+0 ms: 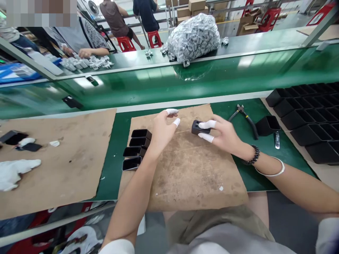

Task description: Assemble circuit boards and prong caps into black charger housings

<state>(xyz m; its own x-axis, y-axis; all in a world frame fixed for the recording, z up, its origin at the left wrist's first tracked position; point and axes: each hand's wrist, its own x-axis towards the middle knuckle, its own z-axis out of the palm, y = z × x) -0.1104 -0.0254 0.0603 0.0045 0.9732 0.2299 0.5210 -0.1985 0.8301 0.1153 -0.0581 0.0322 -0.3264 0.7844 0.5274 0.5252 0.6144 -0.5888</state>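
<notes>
My right hand (221,135) pinches a small black plastic housing (197,127) between white-capped fingertips, just above a brown cardboard mat (185,173). My left hand (161,128) hovers to its left with fingers loosely curled and apart, holding nothing; two fingertips wear white cots. Below the left hand, several black rectangular housings (136,148) lie in a column at the mat's left edge.
Cutting pliers (245,118) and one black housing (267,125) lie on the green bench to the right, beside rows of black housings (309,116). A co-worker's white-gloved hand (16,173) rests on a second cardboard sheet (66,165). A bag of grey parts (194,37) sits beyond the conveyor.
</notes>
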